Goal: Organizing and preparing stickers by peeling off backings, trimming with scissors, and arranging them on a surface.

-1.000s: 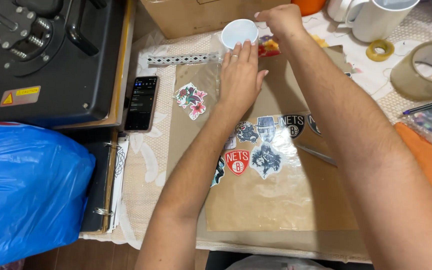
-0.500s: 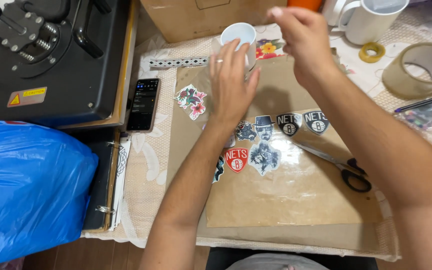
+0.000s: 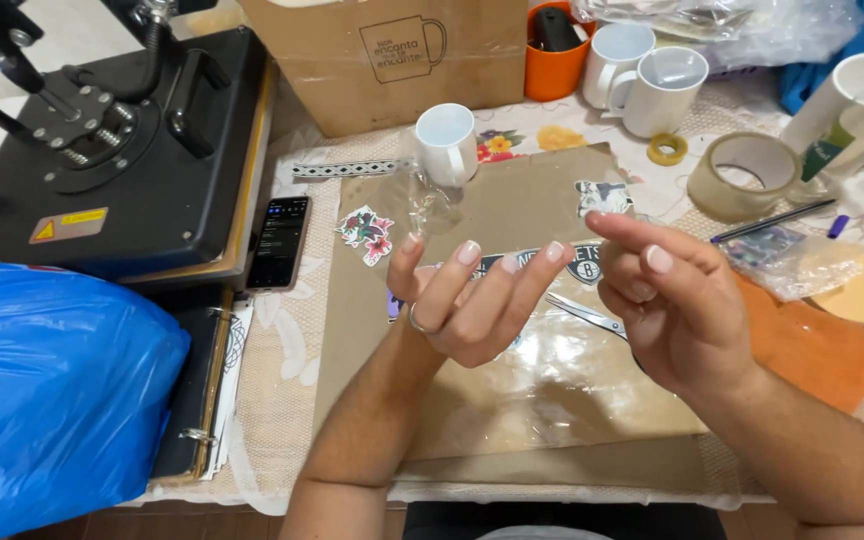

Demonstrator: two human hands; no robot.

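Above brown board (image 3: 512, 210): left hand (image 3: 472, 300), right hand (image 3: 677, 300), empty.

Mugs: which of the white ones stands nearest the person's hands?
The lone white mug on the top edge of the brown paper sheet, just beyond the left hand. The other two mugs stand together farther back, beside the orange cup.
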